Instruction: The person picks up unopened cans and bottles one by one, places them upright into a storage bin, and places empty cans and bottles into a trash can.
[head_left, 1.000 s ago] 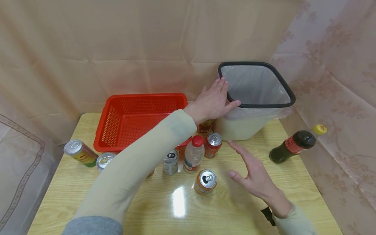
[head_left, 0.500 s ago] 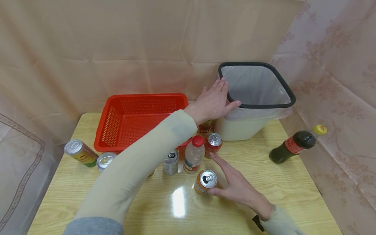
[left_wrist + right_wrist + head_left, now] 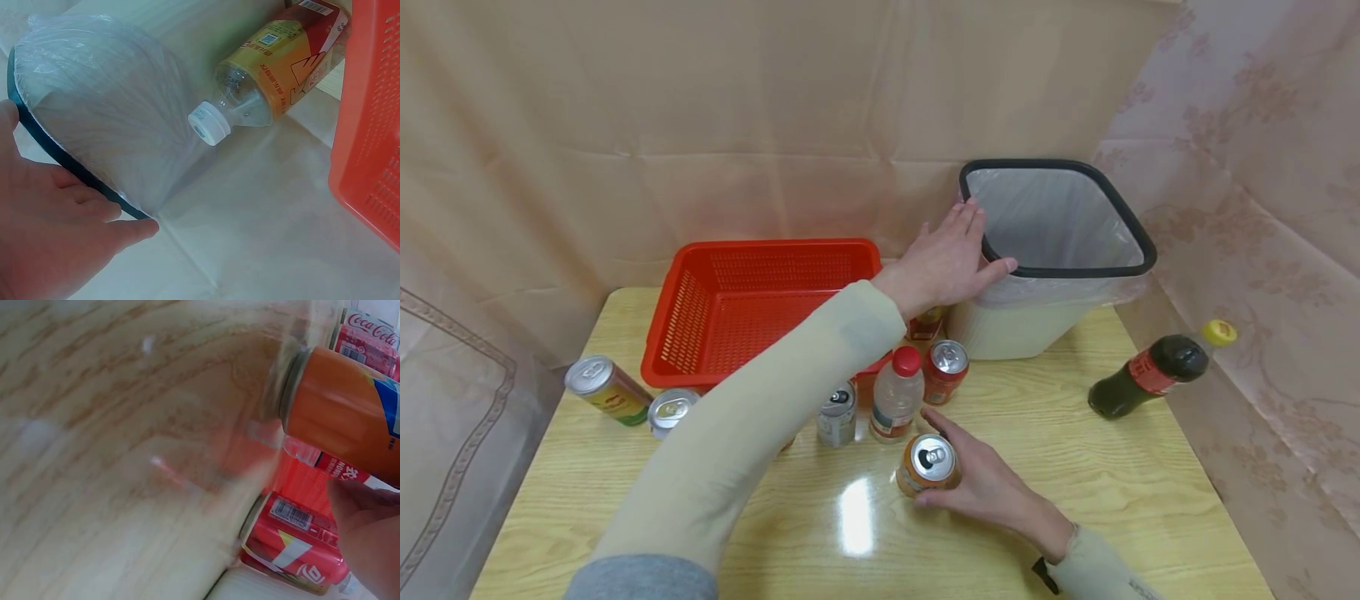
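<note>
My right hand (image 3: pixel 992 483) is spread around an orange drink can (image 3: pixel 928 462) standing on the table. Its thumb lies along the near side and its index finger reaches past the far side. In the right wrist view, a small gap shows between the fingertip and the orange can (image 3: pixel 340 412). My left hand (image 3: pixel 943 254) rests on the black rim of a bag-lined bin (image 3: pixel 1022 321), its fingers straight along the edge. The left wrist view shows the left hand (image 3: pixel 62 219) at the rim and the clear bag (image 3: pixel 119 112).
A red plastic basket (image 3: pixel 760 312) stands left of the bin. Around it are a red-capped bottle (image 3: pixel 897 396), a red can (image 3: pixel 946 371), a silver can (image 3: pixel 837 415) and a tall can (image 3: pixel 610 390). A cola bottle (image 3: pixel 1142 375) stands right; a white-capped bottle (image 3: pixel 281 69) is behind.
My right hand has moved left from beside the bin, so that its thumb and index finger now flank the orange can. The left hand stays on the bin rim.
</note>
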`<action>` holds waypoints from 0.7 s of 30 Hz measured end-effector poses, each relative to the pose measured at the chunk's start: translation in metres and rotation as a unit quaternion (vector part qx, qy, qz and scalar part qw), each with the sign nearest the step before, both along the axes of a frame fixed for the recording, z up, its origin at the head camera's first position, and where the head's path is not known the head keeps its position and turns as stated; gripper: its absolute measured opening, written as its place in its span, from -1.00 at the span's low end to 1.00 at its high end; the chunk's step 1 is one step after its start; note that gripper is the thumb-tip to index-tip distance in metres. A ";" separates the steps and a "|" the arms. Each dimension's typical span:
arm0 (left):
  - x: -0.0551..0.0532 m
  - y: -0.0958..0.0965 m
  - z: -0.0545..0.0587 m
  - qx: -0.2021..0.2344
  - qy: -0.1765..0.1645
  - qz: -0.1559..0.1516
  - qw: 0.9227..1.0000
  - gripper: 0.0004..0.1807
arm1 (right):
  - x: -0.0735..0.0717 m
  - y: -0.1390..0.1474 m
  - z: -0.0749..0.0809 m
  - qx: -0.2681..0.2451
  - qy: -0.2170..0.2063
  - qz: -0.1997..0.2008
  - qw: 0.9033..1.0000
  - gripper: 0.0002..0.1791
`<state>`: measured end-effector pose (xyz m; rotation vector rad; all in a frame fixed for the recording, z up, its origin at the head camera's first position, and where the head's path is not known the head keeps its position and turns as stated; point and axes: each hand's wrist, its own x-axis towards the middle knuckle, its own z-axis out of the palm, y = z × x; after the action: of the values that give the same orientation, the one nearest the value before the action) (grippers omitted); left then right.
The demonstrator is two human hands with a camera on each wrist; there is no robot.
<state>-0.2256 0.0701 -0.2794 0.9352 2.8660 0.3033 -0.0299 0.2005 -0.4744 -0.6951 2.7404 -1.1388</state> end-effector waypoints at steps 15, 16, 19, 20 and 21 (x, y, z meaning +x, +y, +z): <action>-0.001 -0.001 -0.002 0.007 0.003 -0.002 1.000 0.00 | -0.001 0.008 0.009 -0.041 0.033 -0.013 0.999 -0.19; -0.001 -0.001 -0.002 0.006 0.003 -0.002 1.000 -0.01 | -0.002 0.010 0.011 -0.041 0.037 -0.015 0.998 -0.19; -0.001 -0.001 -0.002 0.004 0.005 -0.002 1.000 -0.01 | -0.003 0.019 0.019 -0.046 0.050 -0.024 0.997 -0.22; -0.001 -0.001 -0.002 0.003 0.005 -0.001 1.000 -0.01 | -0.004 0.022 0.022 -0.049 0.057 -0.026 0.997 -0.23; -0.001 0.000 -0.002 0.003 0.006 -0.001 1.000 -0.01 | -0.005 0.026 0.025 -0.052 0.067 -0.030 0.996 -0.24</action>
<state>-0.2266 0.0697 -0.2811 0.9423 2.8760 0.3063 -0.0348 0.2261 -0.4491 -0.7314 2.8474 -1.3008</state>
